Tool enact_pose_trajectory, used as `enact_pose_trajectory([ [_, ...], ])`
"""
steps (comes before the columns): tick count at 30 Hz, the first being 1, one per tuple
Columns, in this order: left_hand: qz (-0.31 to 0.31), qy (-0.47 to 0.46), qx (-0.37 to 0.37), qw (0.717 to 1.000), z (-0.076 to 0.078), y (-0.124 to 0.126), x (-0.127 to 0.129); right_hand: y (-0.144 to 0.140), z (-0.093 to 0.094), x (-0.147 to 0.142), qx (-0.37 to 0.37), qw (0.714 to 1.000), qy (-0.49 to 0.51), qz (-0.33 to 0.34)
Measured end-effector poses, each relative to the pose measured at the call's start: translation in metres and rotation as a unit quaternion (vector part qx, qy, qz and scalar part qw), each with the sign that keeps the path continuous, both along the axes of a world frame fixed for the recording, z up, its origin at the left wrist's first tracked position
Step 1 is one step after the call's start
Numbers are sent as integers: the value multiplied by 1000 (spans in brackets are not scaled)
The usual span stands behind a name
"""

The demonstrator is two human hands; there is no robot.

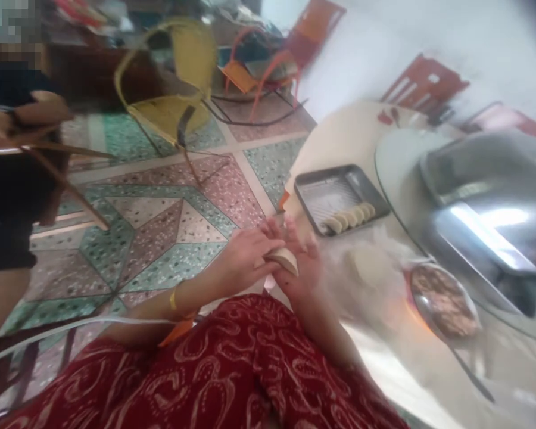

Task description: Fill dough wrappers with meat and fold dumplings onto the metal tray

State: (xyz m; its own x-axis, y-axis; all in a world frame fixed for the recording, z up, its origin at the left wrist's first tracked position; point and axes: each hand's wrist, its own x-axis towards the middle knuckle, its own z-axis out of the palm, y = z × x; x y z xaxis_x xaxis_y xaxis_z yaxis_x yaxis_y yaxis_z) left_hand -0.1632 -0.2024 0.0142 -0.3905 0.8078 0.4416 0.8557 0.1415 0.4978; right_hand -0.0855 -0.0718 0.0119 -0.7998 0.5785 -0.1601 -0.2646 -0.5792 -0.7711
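A pale half-moon dumpling [284, 260] is between my two hands, above my lap and near the table's edge. My left hand [252, 253] grips its left end between fingers and thumb. Beneath it, my right hand [302, 268] is palm up and holds the dumpling against the palm, its fingertips loosely curled and apart. Several similar dumplings stand in a row along the near side of a dark metal tray [310, 205], just beyond my right hand. A bowl of brownish minced filling [442, 298] with a utensil sits farther right.
A round pale dough piece [368, 265], blurred, lies on the covered table [326, 143]. A large shiny metal cover [495, 179] stands on a glass turntable [393, 158]. A yellow chair [170, 113] is across the tiled floor; a person [9, 149] sits at left. A white cable [84, 322] crosses lower left.
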Motion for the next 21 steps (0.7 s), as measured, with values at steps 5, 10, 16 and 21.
enact_pose_trajectory([
  [5,-1,29,50,998,0,4,-2,2,4,-4,-207,966,53,146],
  [10,4,52,68,996,3,5,1,4,3,-2,-217,962,68,148],
  [16,8,68,51,996,9,7,3,4,1,-3,-234,958,77,149],
  [21,-1,63,47,997,10,8,5,2,5,-2,-247,957,54,142],
])
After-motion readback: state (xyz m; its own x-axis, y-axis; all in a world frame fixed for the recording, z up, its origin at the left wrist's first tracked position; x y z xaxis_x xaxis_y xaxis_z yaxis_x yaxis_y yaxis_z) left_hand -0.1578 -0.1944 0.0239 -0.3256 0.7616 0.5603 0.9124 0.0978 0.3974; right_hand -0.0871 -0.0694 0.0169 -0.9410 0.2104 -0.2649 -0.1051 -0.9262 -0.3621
